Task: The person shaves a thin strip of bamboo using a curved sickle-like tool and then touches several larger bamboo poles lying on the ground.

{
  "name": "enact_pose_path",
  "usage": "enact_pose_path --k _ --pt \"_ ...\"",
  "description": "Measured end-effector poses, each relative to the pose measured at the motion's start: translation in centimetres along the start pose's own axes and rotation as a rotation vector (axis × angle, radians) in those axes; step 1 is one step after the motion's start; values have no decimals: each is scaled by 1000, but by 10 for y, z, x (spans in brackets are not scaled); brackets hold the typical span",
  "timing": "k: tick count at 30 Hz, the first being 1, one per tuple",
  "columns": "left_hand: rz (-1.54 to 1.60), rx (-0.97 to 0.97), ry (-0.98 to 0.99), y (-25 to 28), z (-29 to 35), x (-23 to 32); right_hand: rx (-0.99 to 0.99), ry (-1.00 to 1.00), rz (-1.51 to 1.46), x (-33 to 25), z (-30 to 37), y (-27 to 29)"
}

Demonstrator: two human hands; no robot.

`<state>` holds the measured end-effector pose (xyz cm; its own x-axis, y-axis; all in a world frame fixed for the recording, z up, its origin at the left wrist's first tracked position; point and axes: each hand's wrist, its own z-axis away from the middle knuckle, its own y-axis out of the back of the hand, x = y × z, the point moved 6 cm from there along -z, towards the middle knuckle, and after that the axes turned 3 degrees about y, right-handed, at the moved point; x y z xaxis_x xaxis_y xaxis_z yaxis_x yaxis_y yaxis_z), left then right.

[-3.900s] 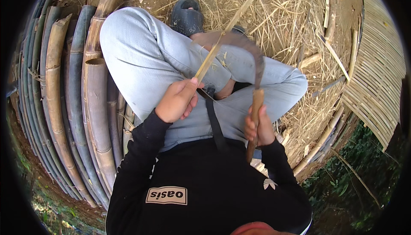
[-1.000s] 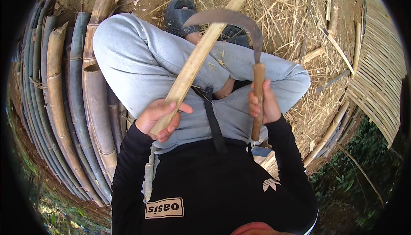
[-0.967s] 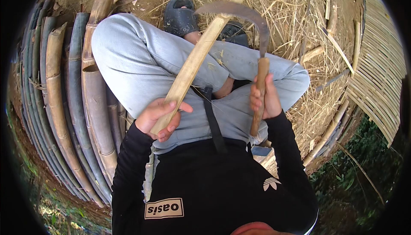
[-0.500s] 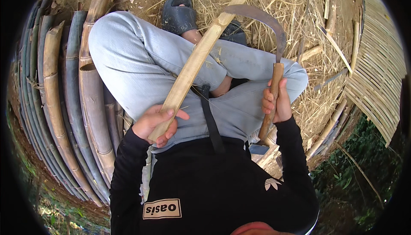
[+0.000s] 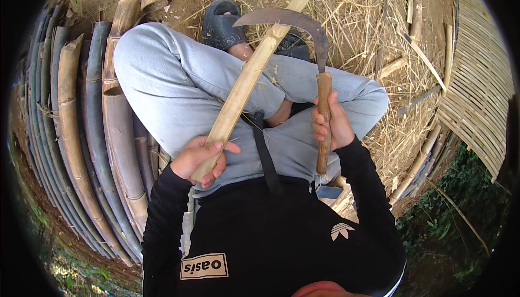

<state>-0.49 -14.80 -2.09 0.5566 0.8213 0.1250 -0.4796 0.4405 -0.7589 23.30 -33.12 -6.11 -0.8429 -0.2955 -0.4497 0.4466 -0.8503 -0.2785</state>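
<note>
Straw-strewn ground [image 5: 355,18] around us; our left hand [image 5: 190,157] pinches bamboo strip [image 5: 244,88]; right hand [image 5: 340,122] grips sickle [image 5: 324,88]; blade [image 5: 315,29] has swung left over strip, contact unclear; apparently mid-shaving.

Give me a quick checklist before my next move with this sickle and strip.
1. Left hand holding the pale strip: ok, at its near end.
2. Right hand around the sickle handle: ok.
3. Left hand away from the blade: ok.
4. Blade off the strip: cannot tell; they overlap in view.
5. Blade clear of the dark slipper: cannot tell; its tip overlaps too.
6. Hands gloved: not ok, both bare.
</note>
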Motion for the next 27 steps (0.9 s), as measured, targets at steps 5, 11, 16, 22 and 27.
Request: enact_pose_path --k 5,11,16,22,27 --pt "27 79 24 2 -6 0 -60 162 -133 -5 -1 -11" --pt "-18 152 29 1 -8 -1 89 30 5 2 0 -7" --pt "-15 215 76 5 -7 -7 35 -4 -33 6 2 -14" --pt "-50 87 -7 1 -10 -1 39 183 -111 3 3 -19" --pt "-20 138 72 4 -11 -6 46 -6 -116 23 3 -19"
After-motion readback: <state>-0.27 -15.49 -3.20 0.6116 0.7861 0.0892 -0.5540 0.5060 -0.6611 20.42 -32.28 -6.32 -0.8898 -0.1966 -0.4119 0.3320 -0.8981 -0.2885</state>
